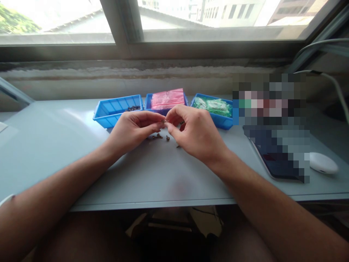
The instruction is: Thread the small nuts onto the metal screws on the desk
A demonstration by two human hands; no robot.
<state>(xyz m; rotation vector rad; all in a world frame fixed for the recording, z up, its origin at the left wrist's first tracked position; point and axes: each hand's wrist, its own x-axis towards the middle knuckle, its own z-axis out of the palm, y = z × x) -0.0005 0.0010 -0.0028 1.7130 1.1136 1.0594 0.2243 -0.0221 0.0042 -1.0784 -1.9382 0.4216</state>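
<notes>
Evidently, 1 small metal piece (164,121) is pinched over the desk (144,178) where both hands meet: it is gripped by the fingertips of the left hand (128,127) and the right hand (199,131). Its exact shape cannot be made out; it is judged light, stiff, hardly fragile but easily slipped, so best taken by its sides between thumb and forefinger. Similar loose pieces (159,136) are scattered just below. Behind, 3 blue bins (106,120) are lined up, with dark bits (133,108), pink bags (167,100) and green bags (215,106) held in them. Movement is limited rearward by their rims; more room is offered leftward and toward the front edge, while a dark flat device (278,171) is placed on the right.
</notes>
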